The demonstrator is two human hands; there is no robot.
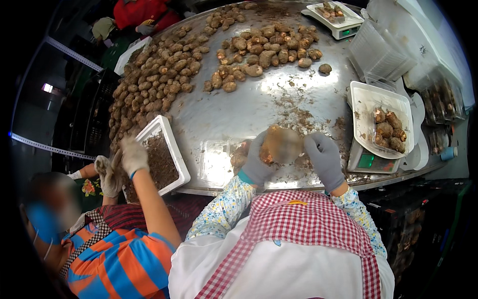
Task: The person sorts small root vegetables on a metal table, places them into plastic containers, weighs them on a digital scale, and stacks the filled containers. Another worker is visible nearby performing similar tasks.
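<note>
My left hand (256,162), in a grey knitted glove, is wrapped round a brown, hairy taro (269,155) with pale orange cut patches. A blurred patch hides much of what lies between my hands. To its right, my right hand (326,160), also gloved in grey, is held over the table with its fingers curled together; anything in them is too small or hidden to make out. Beside my left hand rests an open clear plastic box (215,162), and more taros (239,157) sit at its right, partly covered by that hand.
Heaps of taros (159,74) cover the steel table's (204,117) far left and middle. At right, a scale (371,162) bears a white tray (357,107) with a filled clear box. A co-worker's gloved hands (134,154) are by a white foam box (183,172) of dirt.
</note>
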